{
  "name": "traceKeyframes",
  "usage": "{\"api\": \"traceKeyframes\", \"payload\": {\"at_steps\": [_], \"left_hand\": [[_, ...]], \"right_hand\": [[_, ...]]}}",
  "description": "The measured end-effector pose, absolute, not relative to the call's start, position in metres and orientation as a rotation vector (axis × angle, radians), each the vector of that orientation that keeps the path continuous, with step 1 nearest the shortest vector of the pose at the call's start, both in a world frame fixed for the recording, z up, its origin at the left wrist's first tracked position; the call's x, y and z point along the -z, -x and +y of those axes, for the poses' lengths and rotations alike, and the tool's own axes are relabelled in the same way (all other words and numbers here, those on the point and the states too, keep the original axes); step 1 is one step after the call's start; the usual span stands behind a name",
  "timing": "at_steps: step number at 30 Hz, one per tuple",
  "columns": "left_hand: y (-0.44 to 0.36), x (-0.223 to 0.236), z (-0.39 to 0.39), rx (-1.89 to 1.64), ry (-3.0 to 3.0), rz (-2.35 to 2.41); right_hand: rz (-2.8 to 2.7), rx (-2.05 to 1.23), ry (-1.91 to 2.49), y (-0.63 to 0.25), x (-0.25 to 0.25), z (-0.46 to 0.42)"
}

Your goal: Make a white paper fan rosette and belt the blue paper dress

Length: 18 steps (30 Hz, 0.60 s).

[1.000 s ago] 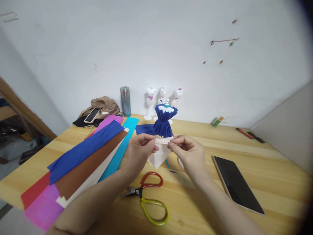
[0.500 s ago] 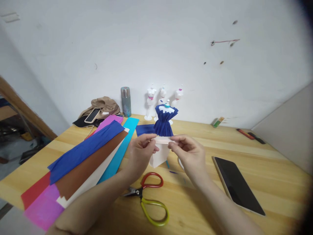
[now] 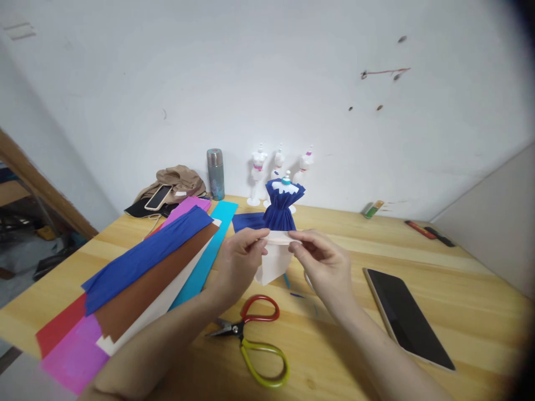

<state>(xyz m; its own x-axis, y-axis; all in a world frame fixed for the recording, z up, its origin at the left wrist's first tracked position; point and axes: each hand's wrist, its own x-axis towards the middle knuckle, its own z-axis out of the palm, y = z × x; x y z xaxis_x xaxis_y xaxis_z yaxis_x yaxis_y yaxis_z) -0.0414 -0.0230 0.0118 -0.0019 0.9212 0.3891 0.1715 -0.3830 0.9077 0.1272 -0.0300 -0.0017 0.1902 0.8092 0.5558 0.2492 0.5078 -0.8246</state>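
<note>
Both hands are closed in a pinch on one pale piece point(image 3: 273, 267), the left hand point(image 3: 242, 253) at its left end and the right hand point(image 3: 325, 257) at its right, thumbs and forefingers gripping the upper edge. The piece is stretched taut between them above the desk point(image 3: 476, 312), a narrow band running along the top and the rest hanging below the fingers. Just beyond the hands stands a mannequin point(image 3: 285, 185) in a pleated blue dress point(image 3: 279, 214), with a flat blue sheet point(image 3: 247, 221) beside it, and farther off three white mannequins point(image 3: 258, 167) stand near the wall. Nearer than the hands, the scissors point(image 3: 267, 346) lie with their blades parted and pointing left, one handle red, the other yellow-green. A small blue scrap point(image 3: 297, 295) lies below the right hand, and a white rim point(image 3: 308, 280) shows partly behind that hand. To the left of the left hand spreads a fan of strips point(image 3: 146, 262) in blue, brown, white, turquoise, red and pink; beyond it are a brown cloth point(image 3: 181, 181) with a phone point(image 3: 159, 197) on it and an upright bottle point(image 3: 216, 177). Right of the right hand lies a dark-screened tablet point(image 3: 407, 317).
</note>
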Motion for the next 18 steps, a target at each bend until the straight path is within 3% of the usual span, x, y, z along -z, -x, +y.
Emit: {"api": "traceKeyframes", "payload": {"at_steps": [18], "left_hand": [[0.0412,-0.0088,-0.0236,-1.553,-1.749,1.092]], "right_hand": [[-1.453,-0.396,1.074,-0.1290,0.0019,-0.0286]]}}
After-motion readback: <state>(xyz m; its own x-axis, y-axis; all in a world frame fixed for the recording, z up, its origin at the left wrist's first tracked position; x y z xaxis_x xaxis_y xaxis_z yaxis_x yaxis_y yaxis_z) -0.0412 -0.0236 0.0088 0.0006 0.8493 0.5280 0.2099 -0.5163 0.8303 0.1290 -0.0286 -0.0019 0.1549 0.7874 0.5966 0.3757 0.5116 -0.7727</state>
